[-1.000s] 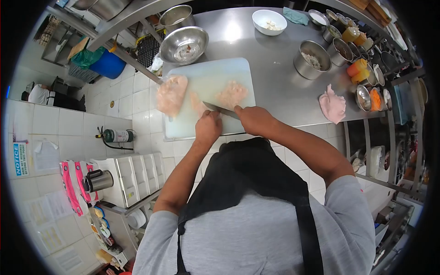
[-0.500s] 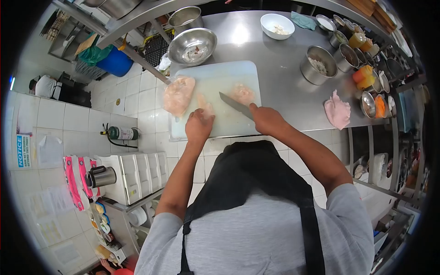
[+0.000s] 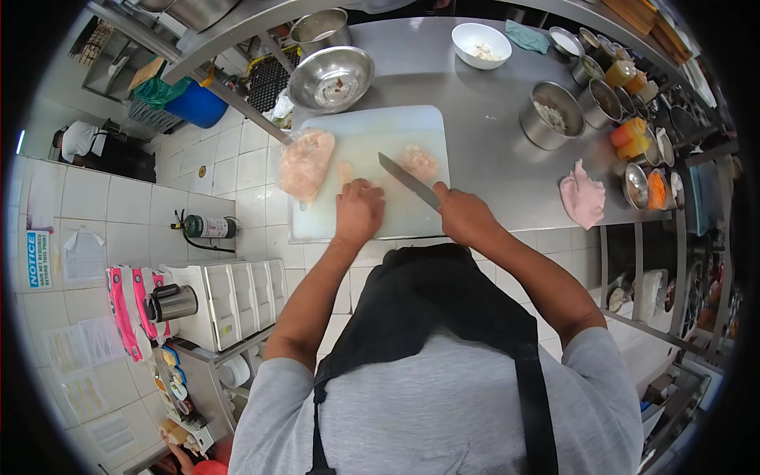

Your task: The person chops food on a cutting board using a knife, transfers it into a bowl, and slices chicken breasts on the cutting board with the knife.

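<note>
1. The cutting board (image 3: 380,123) lies flat on the metal table (image 3: 491,162), its near edge toward the person.
2. The left hand (image 3: 361,210) is over the near half of the cutting board, left of its middle. Its fingers are bent and close together, pointing down; whether they pinch anything I cannot tell, as the back of the hand hides the tips.
3. A narrow strip of meat (image 3: 344,171) lies on the cutting board and shows just beyond those fingers.
4. The right hand (image 3: 463,212) is at the near right corner of the cutting board, its fingers wrapped around the handle of a knife (image 3: 408,180).
5. The knife's blade slants over the cutting board, tip toward the far left. Whether the edge touches the board is unclear.
6. A large piece of pale meat (image 3: 307,164) sits at the left edge of the cutting board.
7. A small pile of meat (image 3: 419,162) rests on the right part of the cutting board, just beside the blade.
8. Beyond the cutting board's far left corner stands a wide metal bowl (image 3: 331,79).
9. Well to the right of the cutting board are a metal pot (image 3: 552,115) with pale food inside and a crumpled pink cloth (image 3: 583,195).
</note>
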Action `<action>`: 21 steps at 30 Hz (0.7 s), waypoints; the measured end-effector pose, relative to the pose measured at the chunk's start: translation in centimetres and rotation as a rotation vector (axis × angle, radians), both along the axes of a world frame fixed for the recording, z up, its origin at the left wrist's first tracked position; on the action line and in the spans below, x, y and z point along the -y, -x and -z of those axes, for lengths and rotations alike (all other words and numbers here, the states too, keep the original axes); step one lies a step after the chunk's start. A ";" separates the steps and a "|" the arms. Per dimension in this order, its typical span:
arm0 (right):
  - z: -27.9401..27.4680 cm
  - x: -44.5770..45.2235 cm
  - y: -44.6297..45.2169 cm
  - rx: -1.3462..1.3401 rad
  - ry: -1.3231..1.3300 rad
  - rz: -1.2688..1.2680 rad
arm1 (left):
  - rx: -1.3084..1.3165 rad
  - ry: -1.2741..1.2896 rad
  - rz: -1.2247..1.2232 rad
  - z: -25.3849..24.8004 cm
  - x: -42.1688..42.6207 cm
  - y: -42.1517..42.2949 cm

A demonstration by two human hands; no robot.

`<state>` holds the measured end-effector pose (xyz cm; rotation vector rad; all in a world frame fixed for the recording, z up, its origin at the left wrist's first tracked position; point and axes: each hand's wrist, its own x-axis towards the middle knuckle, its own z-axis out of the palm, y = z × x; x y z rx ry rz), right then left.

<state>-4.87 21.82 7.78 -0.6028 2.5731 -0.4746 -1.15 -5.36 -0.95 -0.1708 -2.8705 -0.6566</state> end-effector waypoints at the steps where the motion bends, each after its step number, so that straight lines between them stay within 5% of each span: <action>1: -0.2 0.0 0.2 0.004 0.012 0.018 | 0.022 0.019 -0.033 0.7 1.1 0.6; 8: -1.4 -1.3 0.7 -0.089 0.075 0.038 | 0.004 0.044 0.015 0.3 3.7 0.5; 11: -1.6 -1.7 0.5 -0.085 0.092 -0.002 | -0.148 -0.130 -0.100 0.2 3.4 0.7; 14: -1.8 -1.5 0.1 0.032 0.060 -0.096 | -0.002 -0.285 -0.276 0.8 4.6 0.8; 21: 2.3 -1.5 0.1 0.009 0.068 0.027 | -0.056 -0.017 -0.010 0.6 4.9 1.4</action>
